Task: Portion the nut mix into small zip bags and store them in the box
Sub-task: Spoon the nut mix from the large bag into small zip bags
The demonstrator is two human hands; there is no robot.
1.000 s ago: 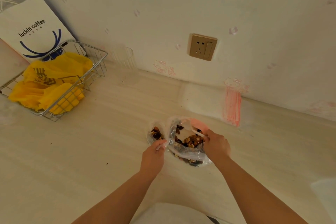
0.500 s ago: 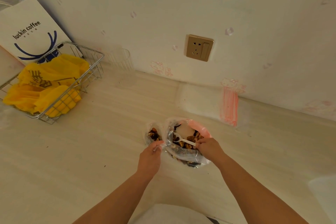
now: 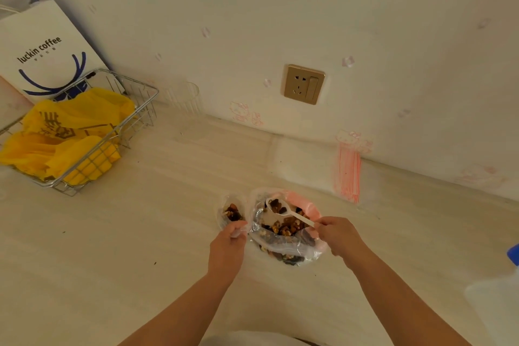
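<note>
A large clear bag of nut mix (image 3: 283, 230) with a pink rim lies open on the pale counter. My right hand (image 3: 338, 236) pinches the handle of a white plastic spoon (image 3: 283, 211), whose bowl carries nuts above the big bag. Just left of it stands a small zip bag (image 3: 231, 212) with some nuts inside. My left hand (image 3: 227, 250) pinches that small bag's near edge and holds it open. A stack of flat zip bags with red stripes (image 3: 348, 174) lies against the wall behind.
A wire basket (image 3: 112, 143) with yellow plastic bags sits at the far left, in front of a white paper coffee bag (image 3: 42, 48). A clear plastic cup (image 3: 184, 98) stands by the wall. A wall socket (image 3: 303, 84) is above. A white bottle with a blue cap (image 3: 497, 298) stands at the right edge.
My right hand has lifted the spoon out of the nut mix, loaded with nuts, and swung its bowl up and to the left. The left hand keeps its hold on the small bag.
</note>
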